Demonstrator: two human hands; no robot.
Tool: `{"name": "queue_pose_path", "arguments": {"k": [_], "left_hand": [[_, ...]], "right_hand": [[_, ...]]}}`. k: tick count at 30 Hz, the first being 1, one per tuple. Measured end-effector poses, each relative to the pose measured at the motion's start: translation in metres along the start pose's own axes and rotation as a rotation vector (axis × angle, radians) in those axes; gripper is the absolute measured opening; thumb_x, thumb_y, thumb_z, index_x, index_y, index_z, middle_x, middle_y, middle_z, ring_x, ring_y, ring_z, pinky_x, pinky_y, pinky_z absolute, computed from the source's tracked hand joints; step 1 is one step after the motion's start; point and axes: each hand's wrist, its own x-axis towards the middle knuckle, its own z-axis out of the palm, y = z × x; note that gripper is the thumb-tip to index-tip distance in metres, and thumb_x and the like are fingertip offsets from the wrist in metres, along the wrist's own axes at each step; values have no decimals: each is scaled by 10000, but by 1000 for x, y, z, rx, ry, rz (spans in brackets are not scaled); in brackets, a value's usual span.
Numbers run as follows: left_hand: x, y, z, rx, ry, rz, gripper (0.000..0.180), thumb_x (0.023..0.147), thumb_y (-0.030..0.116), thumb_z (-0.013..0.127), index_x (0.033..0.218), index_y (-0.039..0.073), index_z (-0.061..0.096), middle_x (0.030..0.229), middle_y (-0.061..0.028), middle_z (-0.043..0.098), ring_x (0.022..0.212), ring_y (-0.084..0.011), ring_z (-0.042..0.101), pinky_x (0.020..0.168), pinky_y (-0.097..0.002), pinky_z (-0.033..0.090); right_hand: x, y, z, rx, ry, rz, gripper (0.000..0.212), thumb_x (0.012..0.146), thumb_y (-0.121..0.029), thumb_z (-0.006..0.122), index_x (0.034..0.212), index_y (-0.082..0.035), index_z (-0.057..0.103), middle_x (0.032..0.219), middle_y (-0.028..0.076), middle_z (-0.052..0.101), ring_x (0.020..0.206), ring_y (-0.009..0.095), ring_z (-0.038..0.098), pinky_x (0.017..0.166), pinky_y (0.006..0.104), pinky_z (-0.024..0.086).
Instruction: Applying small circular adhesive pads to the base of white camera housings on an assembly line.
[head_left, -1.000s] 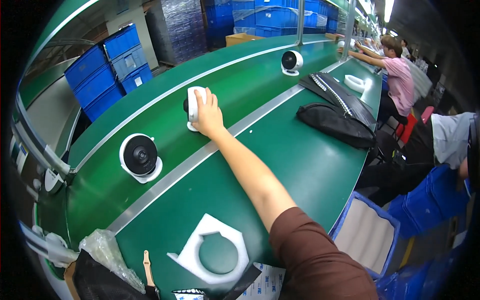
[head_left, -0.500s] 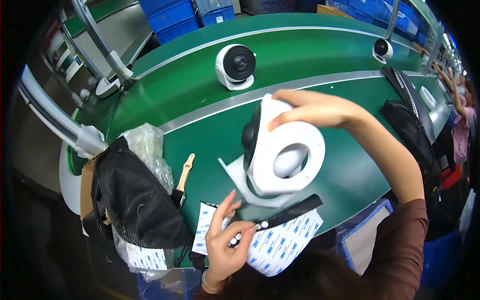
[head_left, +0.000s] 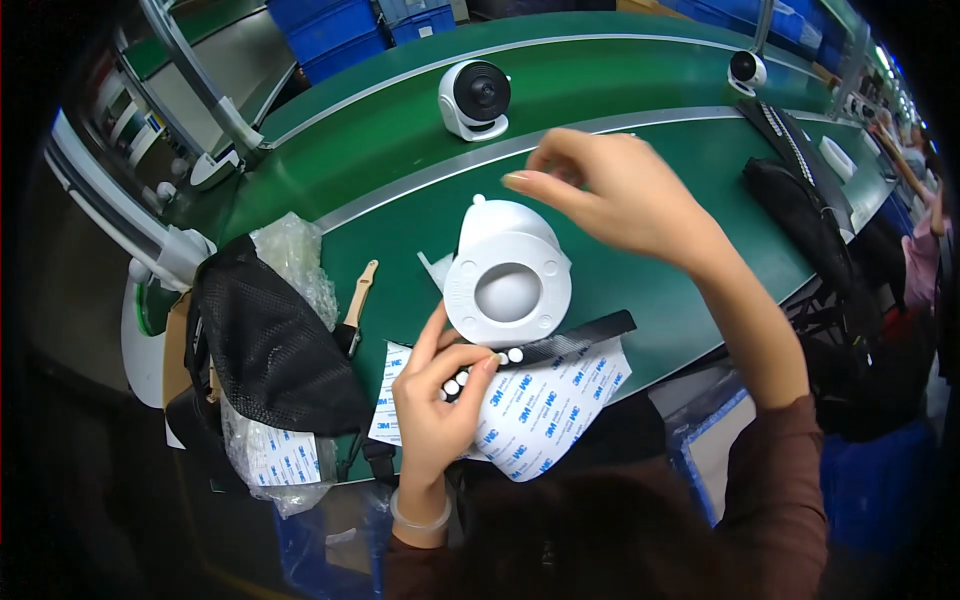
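A small white desk fan (head_left: 509, 228) lies tipped on the green bench, its ring-shaped base turned toward me and its front out of sight. My left hand (head_left: 440, 400) is beside the base, with thumb and forefinger pinched at a sheet of adhesive pads (head_left: 550, 415). This sheet has a white backing with blue print and a dark strip along its top, where small white round pads (head_left: 515, 355) show. Above and right of the fan, my right hand (head_left: 620, 190) hovers apart from it, thumb and forefinger separated, nothing visible between them. Some fingers are hidden.
A black mesh bag (head_left: 275, 350) and bubble wrap (head_left: 290, 260) lie at left, near a wooden-handled brush (head_left: 361, 295). Beyond the metal rail stand two similar fans, one in the middle (head_left: 475, 100) and one far right (head_left: 746, 72). Black bags (head_left: 805, 225) lie at right.
My right hand has let go of the fan and risen off it. The fan has turned from sideways to base toward me. My left hand still pinches the sheet.
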Motion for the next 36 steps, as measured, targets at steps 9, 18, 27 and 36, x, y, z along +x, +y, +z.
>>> {"name": "queue_pose_path", "arguments": {"k": [9,18,27,36], "left_hand": [[-23,19,-11,359,150,346,23,734,-22,570,722,-32,553,971,-123,535,813,-191,492,727,-275,393],[-21,58,5,530,-113,533,104,785,-7,625,883,-44,624,834,-153,606,731,-239,601,650,-308,490],[-32,33,5,316,-329,-329,184,805,149,647,926,12,632,882,-99,635,773,-163,597,695,-268,476],[-28,21,5,227,-64,140,87,698,-8,620,706,-40,540,564,-55,458,508,-129,407,474,-269,287]], "right_hand": [[-114,-25,36,19,161,-396,289,676,-225,660,870,-48,541,845,84,531,865,226,540,772,336,420],[-136,-27,13,-40,115,-244,129,702,-151,590,663,-34,553,644,75,566,640,237,593,517,340,449],[-149,72,-188,-958,45,891,195,723,-186,524,712,-35,647,700,123,640,650,226,640,560,360,511],[-125,77,-183,-565,366,273,248,747,-171,562,963,-83,648,787,93,650,693,242,628,654,296,503]]}}
